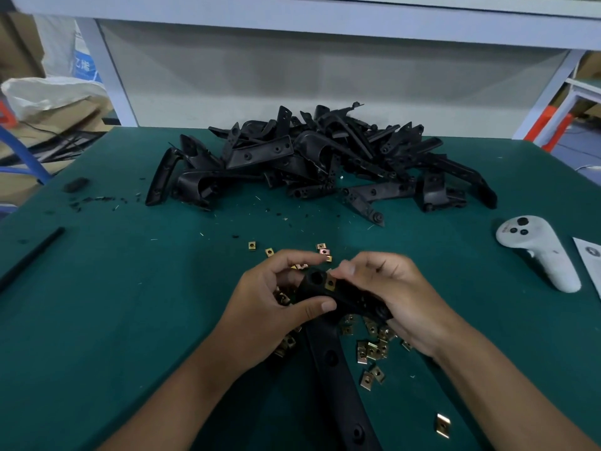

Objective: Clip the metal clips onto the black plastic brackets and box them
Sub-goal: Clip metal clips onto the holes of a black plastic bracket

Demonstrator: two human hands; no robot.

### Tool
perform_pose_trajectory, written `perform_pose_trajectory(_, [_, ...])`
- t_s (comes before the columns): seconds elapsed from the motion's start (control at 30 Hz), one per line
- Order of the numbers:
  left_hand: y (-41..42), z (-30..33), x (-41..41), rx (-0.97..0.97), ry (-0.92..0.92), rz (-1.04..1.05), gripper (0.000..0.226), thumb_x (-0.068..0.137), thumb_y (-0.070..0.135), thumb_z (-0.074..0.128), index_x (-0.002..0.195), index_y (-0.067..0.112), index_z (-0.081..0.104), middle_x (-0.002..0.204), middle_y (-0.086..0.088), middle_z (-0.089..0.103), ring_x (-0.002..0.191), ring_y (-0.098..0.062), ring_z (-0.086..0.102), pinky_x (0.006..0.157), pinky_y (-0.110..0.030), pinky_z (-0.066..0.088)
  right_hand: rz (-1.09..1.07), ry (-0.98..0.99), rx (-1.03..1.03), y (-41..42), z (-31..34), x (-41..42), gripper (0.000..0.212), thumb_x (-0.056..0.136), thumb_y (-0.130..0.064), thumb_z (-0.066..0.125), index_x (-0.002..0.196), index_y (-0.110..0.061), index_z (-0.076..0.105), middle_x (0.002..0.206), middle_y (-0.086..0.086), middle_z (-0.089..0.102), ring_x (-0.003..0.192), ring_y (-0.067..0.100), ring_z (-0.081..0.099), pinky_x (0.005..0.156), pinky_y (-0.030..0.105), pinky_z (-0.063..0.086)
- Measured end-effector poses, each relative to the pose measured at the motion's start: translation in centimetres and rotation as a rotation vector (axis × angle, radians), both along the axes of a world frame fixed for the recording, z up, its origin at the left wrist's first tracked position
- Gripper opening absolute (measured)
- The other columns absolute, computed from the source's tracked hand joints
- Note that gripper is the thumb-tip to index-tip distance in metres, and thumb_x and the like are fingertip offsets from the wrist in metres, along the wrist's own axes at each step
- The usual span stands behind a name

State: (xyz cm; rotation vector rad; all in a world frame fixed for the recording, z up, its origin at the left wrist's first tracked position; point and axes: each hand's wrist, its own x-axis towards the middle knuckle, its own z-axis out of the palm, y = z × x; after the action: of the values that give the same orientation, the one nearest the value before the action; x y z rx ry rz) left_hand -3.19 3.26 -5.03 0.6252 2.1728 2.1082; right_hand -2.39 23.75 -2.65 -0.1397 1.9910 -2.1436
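Note:
Both hands hold one black plastic bracket [328, 349] above the green table [130, 304]; its long arm runs down toward me. My left hand [276, 307] grips the bracket's upper end, thumb across it. My right hand [400, 297] holds the bracket from the right, its fingertips on a brass-coloured metal clip [330, 283] sitting on the bracket's top. Several loose metal clips [374, 349] lie under and around my hands. A big pile of black brackets [318, 161] fills the far middle of the table.
A white hand controller [540, 252] lies at the right, with a sheet of paper [590, 258] beside it. A black strip [29, 260] lies at the left edge. Black plastic scraps [94, 199] dot the far left. Sacks and cardboard stand beyond the left edge.

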Motion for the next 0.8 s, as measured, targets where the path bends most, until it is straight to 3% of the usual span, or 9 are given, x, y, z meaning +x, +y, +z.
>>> perform_pose_trajectory(0.13, [-0.2, 0.1, -0.1, -0.009, 0.009, 0.011, 0.033, 0.075, 0.027, 0.084, 0.107, 0.03, 0.076, 0.105, 0.008, 0.077, 0.101, -0.01, 0.072, 0.084, -0.016, 0.054, 0.064, 0.066, 0.075, 0.3, -0.3, -0.1, 0.038, 0.089, -0.058, 0.066, 0.102, -0.025, 0.08, 0.112, 0.003, 0.077, 0.109, 0.02, 0.072, 0.093, 0.031, 0.054])
perform_pose_trajectory(0.2, [-0.2, 0.1, -0.2, -0.004, 0.002, 0.018, 0.029, 0.076, 0.026, 0.083, 0.105, 0.03, 0.076, 0.105, 0.007, 0.078, 0.101, -0.01, 0.072, 0.085, -0.018, 0.054, 0.045, 0.088, 0.065, 0.5, -0.5, -0.4, 0.044, 0.089, -0.063, 0.062, 0.102, -0.025, 0.08, 0.113, -0.001, 0.076, 0.111, 0.017, 0.071, 0.095, 0.031, 0.052])
perform_pose_trajectory(0.27, [-0.3, 0.2, -0.4, 0.02, -0.019, 0.039, 0.027, 0.077, 0.026, 0.081, 0.103, 0.03, 0.075, 0.102, 0.006, 0.078, 0.099, -0.01, 0.072, 0.083, -0.018, 0.054, -0.08, 0.139, 0.13, 0.8, -0.9, -0.9, 0.037, 0.096, -0.056, 0.055, 0.102, -0.029, 0.079, 0.106, -0.009, 0.076, 0.106, 0.009, 0.07, 0.092, 0.026, 0.049])
perform_pose_trajectory(0.37, [-0.8, 0.4, -0.6, 0.058, -0.067, 0.04, 0.023, 0.079, 0.028, 0.085, 0.099, 0.031, 0.075, 0.098, 0.007, 0.076, 0.093, -0.008, 0.071, 0.078, -0.018, 0.054, -0.228, 0.372, 0.597, 1.4, -2.1, -1.6, 0.02, 0.102, -0.03, 0.059, 0.112, -0.038, 0.074, 0.11, -0.023, 0.07, 0.11, -0.001, 0.061, 0.092, 0.024, 0.046])
perform_pose_trajectory(0.43, [-0.9, 0.3, -0.5, 0.057, -0.077, 0.026, 0.022, 0.078, 0.032, 0.083, 0.097, 0.031, 0.074, 0.095, 0.008, 0.074, 0.089, -0.007, 0.069, 0.076, -0.018, 0.054, -0.093, 0.488, 0.911, 1.5, -3.0, -1.5, 0.03, 0.096, -0.026, 0.069, 0.123, -0.037, 0.069, 0.116, -0.029, 0.062, 0.113, -0.002, 0.05, 0.096, 0.026, 0.041])
perform_pose_trajectory(0.5, [-0.9, 0.2, -0.4, 0.057, -0.093, 0.003, 0.023, 0.075, 0.037, 0.077, 0.096, 0.029, 0.071, 0.093, 0.007, 0.07, 0.085, -0.008, 0.066, 0.074, -0.018, 0.053, 0.006, 0.53, 1.049, 1.3, -3.5, -1.2, 0.034, 0.092, -0.025, 0.074, 0.123, -0.037, 0.068, 0.113, -0.031, 0.057, 0.109, 0.001, 0.045, 0.095, 0.026, 0.039])
perform_pose_trajectory(0.63, [-0.7, -0.2, -0.2, -0.003, -0.081, -0.04, 0.026, 0.078, 0.036, 0.071, 0.102, 0.028, 0.066, 0.094, -0.001, 0.067, 0.085, -0.013, 0.063, 0.075, -0.022, 0.053, -0.028, 0.567, 1.051, 1.0, -3.1, -0.9, 0.027, 0.089, -0.012, 0.074, 0.107, -0.032, 0.071, 0.097, -0.026, 0.057, 0.095, 0.004, 0.046, 0.084, 0.031, 0.041])
perform_pose_trajectory(0.8, [-0.8, -0.2, -0.2, -0.042, -0.093, -0.064, 0.036, 0.078, 0.037, 0.077, 0.112, 0.038, 0.065, 0.103, 0.002, 0.074, 0.091, -0.012, 0.07, 0.076, -0.022, 0.055, 0.019, 0.57, 1.087, 0.8, -2.8, -0.6, 0.034, 0.093, -0.02, 0.068, 0.124, -0.035, 0.066, 0.104, -0.025, 0.054, 0.103, 0.002, 0.047, 0.091, 0.029, 0.04])
